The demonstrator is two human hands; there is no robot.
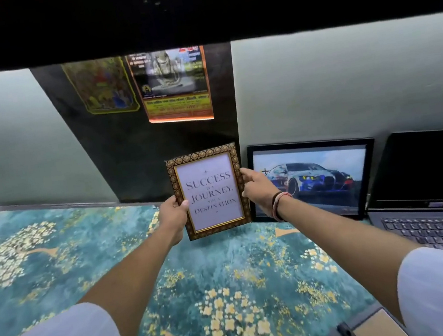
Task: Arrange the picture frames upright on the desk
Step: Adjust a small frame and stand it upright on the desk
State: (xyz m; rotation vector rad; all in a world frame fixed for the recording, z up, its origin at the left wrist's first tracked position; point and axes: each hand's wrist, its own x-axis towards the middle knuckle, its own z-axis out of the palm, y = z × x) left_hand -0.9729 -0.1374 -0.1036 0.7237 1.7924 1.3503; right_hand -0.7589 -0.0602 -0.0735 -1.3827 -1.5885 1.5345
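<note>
A gold-patterned picture frame [209,192] with the words "Success is a journey, not a destination" stands nearly upright near the back of the desk [56,246], its lower edge at the teal flowered desk cover. My left hand [174,215] grips its left edge and my right hand [257,188] grips its right edge. Just to its right, a black frame with a car picture [314,178] leans upright against the wall. A third frame [357,330] lies face down at the front edge, showing its brown back and stand.
An open laptop [438,195] sits at the right side of the desk. A dark panel with two posters [175,86] hangs behind the gold frame. A dark shelf [193,8] overhangs the top of the view.
</note>
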